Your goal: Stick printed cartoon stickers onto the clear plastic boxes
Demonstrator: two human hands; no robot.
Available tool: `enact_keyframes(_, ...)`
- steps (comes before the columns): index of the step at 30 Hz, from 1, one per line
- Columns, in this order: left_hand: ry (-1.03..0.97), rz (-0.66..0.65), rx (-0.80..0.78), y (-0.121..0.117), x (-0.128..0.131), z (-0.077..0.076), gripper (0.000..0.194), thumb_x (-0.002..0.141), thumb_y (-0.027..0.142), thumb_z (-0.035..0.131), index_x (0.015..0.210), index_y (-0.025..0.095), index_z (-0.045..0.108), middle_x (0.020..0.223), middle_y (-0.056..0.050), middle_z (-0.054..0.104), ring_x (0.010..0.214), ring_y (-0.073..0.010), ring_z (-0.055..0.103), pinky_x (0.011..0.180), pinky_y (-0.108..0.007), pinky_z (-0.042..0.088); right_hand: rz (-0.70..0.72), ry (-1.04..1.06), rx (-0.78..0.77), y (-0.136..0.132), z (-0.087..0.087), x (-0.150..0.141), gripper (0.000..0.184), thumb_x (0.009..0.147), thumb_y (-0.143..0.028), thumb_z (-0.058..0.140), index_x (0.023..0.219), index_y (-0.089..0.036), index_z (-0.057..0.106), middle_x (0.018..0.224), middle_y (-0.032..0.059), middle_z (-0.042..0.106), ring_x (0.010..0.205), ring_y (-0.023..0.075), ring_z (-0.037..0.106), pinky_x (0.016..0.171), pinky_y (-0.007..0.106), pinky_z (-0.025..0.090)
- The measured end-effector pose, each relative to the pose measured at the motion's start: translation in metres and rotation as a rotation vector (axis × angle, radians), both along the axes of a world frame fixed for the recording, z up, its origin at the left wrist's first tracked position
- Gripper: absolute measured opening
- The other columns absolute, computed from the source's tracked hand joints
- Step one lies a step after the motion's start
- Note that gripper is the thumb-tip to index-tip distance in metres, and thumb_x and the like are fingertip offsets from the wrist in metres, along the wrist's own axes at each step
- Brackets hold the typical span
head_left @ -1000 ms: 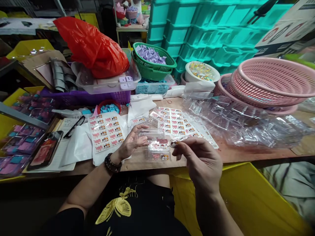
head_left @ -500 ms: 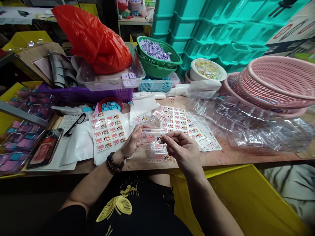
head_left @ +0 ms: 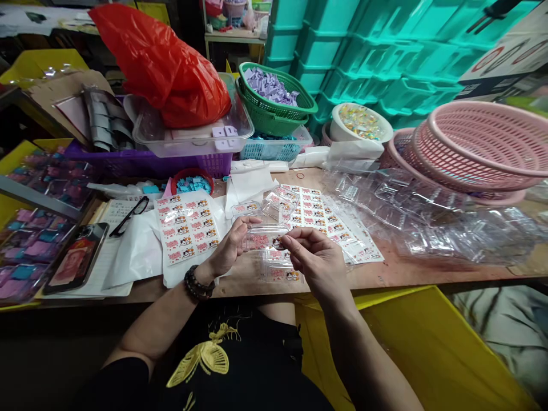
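My left hand [head_left: 231, 249] grips the left end of a small clear plastic box [head_left: 268, 229], holding it up above the table. A pink-lettered sticker with a cartoon cat [head_left: 260, 241] lies against the box's face. At the right end, the thumb and forefinger of my right hand [head_left: 319, 260] are pinched on the sticker's edge. Just below, another clear box [head_left: 280, 275] with the same kind of sticker rests on the table. Sticker sheets lie on both sides: one sheet [head_left: 186, 228] to the left and several fanned sheets [head_left: 314, 208] behind my right hand.
Clear plastic packaging [head_left: 462, 234] is heaped at the right, before pink baskets [head_left: 479, 137]. A phone [head_left: 77, 260] and glasses [head_left: 131, 217] lie left. Behind stand a red bag [head_left: 166, 74], a green basket [head_left: 276, 117], a white bowl [head_left: 342, 128] and stacked teal bins [head_left: 325, 51].
Both hands keep nearly the same place and hold on the box and sticker. The camera view has shifted very slightly.
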State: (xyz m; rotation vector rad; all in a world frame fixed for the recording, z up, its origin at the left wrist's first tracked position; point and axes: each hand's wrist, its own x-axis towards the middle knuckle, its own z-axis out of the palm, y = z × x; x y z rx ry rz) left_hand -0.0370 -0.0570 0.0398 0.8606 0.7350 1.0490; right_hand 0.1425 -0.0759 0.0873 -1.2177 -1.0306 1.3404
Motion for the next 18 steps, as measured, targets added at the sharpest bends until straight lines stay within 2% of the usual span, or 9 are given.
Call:
enact_keyframes(7,0.02,-0.017,0.017,-0.0017,-0.0029,-0.0051,0.05,0.085,0.063,0.06,0.116,0.023,0.057,0.115,-0.006,0.061,0.11,-0.0279,0.06,0.095,-0.044,0.05,-0.008,-0.013,0.003,0.0002,-0.0015,-0.0016,0.042,0.063,-0.05,0.087,0.075,-0.017,0.065,0.061,0.0008,0.067,0.041,0.0043,0.04,0.037,0.019,0.031)
enact_keyframes(12,0.043,0.015,0.094,-0.0001,-0.0012,-0.0074,0.051,0.077,0.049,0.077,0.115,0.022,0.056,0.119,-0.006,0.061,0.107,-0.0235,0.061,0.095,-0.037,0.048,-0.001,-0.054,0.031,-0.0004,-0.0023,-0.0014,0.042,0.066,-0.051,0.085,0.077,-0.017,0.064,0.062,-0.0002,0.066,0.043,0.0045,0.04,0.038,0.02,0.032)
enact_keyframes(18,0.047,0.021,0.14,0.001,0.0022,-0.004,0.045,0.079,0.044,0.079,0.11,0.021,0.056,0.11,-0.005,0.063,0.096,-0.0188,0.063,0.09,-0.033,0.051,-0.025,-0.182,0.105,-0.0009,-0.0091,-0.0014,0.041,0.071,-0.053,0.08,0.082,-0.018,0.063,0.07,0.0018,0.067,0.055,0.0094,0.053,0.045,0.021,0.038)
